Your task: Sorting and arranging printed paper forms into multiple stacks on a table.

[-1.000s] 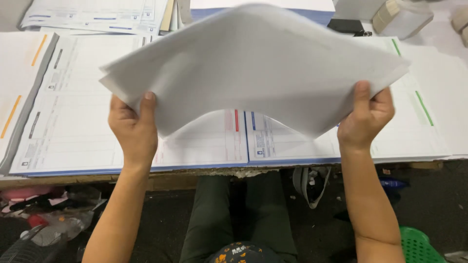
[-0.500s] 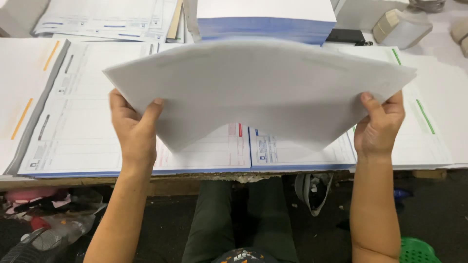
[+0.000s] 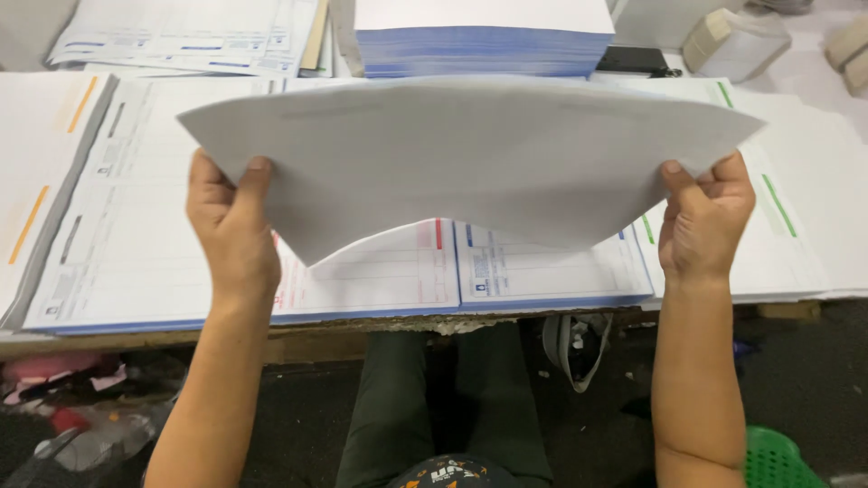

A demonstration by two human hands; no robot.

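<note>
I see both hands raised over the table, holding a wide bundle of white sheets in mid-air, bowed so its middle arches up and its lower edge sags toward me. The left hand grips the bundle's corner at about 9 o'clock, thumb on the near face and the other fingers hidden behind the paper; the right hand pinches the opposite corner at 3 o'clock the same way, thumb in front, fingers curled behind. Under the bundle, at 6 o'clock, lie flat stacks of printed forms side by side, one with red marks, the next with blue (their print is too small for me to make out). More forms lie out toward 9 o'clock with orange stripes at the far edge, and sheets with green stripes toward 3 o'clock. At 12 o'clock, behind the bundle, sits a thick ream with a white top and blue edges. A green basket shows on the floor at 5 o'clock, beside my right forearm.
</note>
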